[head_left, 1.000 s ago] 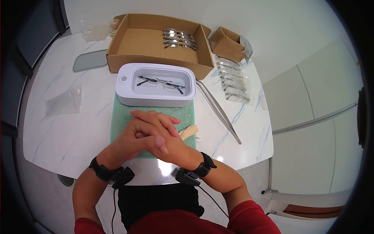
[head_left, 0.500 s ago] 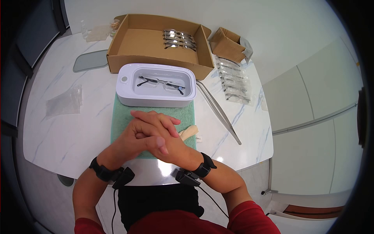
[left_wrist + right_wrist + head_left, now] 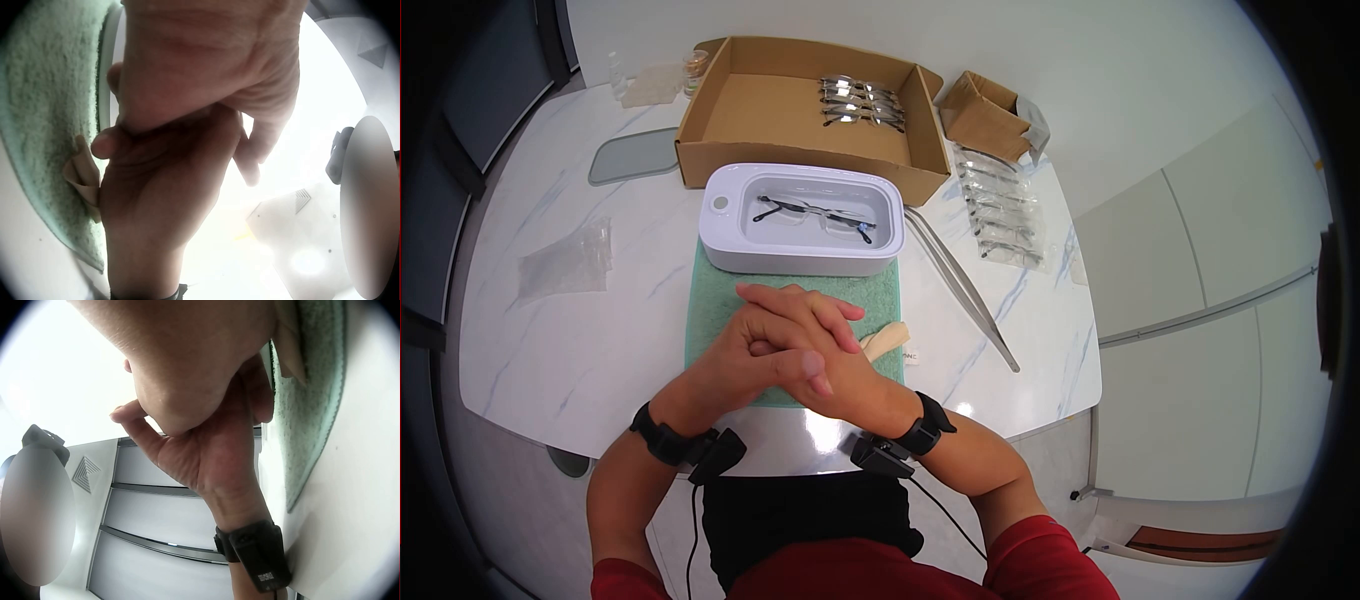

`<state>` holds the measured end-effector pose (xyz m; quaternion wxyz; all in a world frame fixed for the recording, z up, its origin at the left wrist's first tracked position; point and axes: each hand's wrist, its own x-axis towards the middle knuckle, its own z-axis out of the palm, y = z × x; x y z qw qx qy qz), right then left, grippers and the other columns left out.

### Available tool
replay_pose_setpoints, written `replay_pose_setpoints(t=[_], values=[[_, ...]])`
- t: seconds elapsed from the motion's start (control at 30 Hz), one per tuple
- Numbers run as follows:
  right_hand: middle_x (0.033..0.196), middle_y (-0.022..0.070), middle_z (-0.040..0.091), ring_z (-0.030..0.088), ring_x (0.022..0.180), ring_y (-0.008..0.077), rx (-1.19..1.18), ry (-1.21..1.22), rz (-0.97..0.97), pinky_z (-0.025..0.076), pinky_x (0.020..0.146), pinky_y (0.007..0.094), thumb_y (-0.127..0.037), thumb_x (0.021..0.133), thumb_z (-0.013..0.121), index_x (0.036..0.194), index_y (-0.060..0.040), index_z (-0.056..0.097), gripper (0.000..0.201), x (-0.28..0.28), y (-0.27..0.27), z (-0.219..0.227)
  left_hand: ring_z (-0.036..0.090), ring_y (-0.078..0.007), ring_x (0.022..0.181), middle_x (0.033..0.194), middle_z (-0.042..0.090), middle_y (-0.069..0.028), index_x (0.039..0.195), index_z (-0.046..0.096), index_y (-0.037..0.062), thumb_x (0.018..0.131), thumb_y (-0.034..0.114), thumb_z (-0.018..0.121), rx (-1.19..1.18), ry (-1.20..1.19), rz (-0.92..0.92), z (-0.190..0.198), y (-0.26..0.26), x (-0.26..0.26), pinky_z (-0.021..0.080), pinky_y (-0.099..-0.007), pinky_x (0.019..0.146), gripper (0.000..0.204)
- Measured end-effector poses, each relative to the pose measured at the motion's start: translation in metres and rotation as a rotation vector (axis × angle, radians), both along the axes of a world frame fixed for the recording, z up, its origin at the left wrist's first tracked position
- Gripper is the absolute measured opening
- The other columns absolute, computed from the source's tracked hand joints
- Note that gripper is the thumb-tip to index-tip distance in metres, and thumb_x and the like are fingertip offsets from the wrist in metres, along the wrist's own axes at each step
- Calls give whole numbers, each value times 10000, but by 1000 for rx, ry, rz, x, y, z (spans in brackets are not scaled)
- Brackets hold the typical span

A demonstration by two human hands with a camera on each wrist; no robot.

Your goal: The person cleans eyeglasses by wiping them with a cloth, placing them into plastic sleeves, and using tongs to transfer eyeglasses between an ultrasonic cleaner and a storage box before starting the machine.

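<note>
My left hand (image 3: 745, 350) and right hand (image 3: 850, 375) are clasped above the front of a green towel (image 3: 710, 310), fingers laced loosely together. No object shows between them in the head view. Seen from the left wrist, the two palms meet at an angle. Just beyond the hands stands a white ultrasonic cleaner (image 3: 800, 262), its lid off. A pair of eyeglasses (image 3: 815, 210) with dark temples lies in its basin. Beside my right hand, a folded cream-coloured soft piece (image 3: 888, 340) rests on the towel, partly covered by that hand.
Long metal tweezers (image 3: 965, 285) lie right of the cleaner. Behind it, a cardboard tray (image 3: 760, 110) holds several eyeglasses (image 3: 860, 100). Bagged glasses (image 3: 1000, 210) and a small carton (image 3: 980, 112) sit at right. Clear bags (image 3: 570, 262) and a grey lid (image 3: 632, 158) are at left.
</note>
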<state>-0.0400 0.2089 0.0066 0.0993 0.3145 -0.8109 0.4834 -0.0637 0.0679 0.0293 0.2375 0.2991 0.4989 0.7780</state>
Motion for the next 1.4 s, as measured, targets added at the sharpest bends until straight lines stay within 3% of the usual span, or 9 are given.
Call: replay_pose_setpoints(t=[1.4], values=[[1443, 132, 509, 589, 1120, 290, 20, 12, 17, 504, 934, 353, -16, 895, 610, 1304, -16, 624, 409, -3, 3, -7, 529, -325, 1274, 1017, 687, -66, 629, 745, 112, 744, 135, 657, 2, 2, 4, -1, 1, 1, 404, -516, 1125, 147]])
